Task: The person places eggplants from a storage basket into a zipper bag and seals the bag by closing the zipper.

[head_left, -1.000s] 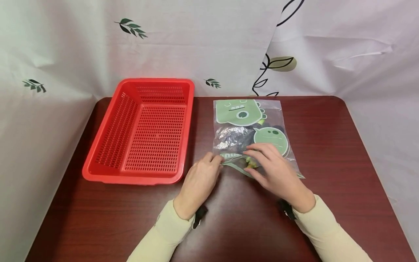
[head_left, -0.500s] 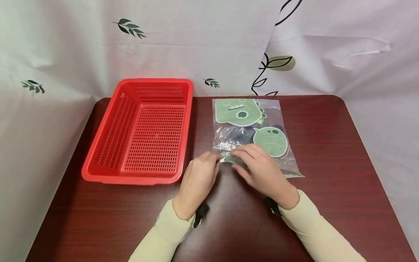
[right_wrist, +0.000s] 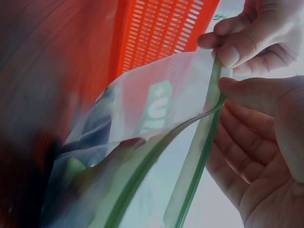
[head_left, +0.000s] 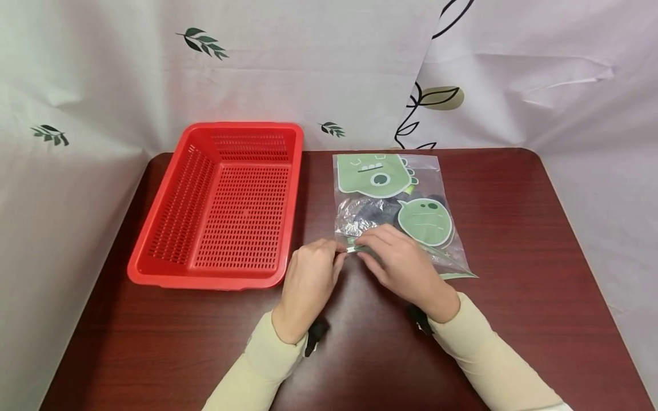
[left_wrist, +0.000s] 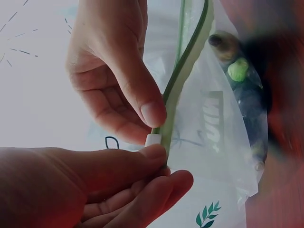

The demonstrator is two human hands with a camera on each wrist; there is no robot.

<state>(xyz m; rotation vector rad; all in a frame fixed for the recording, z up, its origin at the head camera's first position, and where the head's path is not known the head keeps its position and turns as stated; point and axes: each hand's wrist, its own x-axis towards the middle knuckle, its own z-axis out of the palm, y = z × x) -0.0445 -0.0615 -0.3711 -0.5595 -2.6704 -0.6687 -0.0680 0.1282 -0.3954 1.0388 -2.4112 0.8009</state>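
Observation:
A clear zip bag with green cartoon prints lies on the table, dark and green items showing inside. My left hand pinches the near left corner of its mouth, beside a small white slider. Right beside it, my right hand pinches the green zip strip between thumb and fingers. Both hands' fingertips are close together in the left wrist view. Toward the right, the two edges of the bag's mouth stand apart in the right wrist view. Through the plastic I see a dark bundle and a light green piece.
A red perforated basket stands on the left of the dark red wooden table. White cloth with leaf prints hangs behind the table and along its sides.
My right hand has moved left along the bag's mouth to meet my left hand, and its fingers have closed on the zip strip. The left hand stays at the corner; the basket has not moved.

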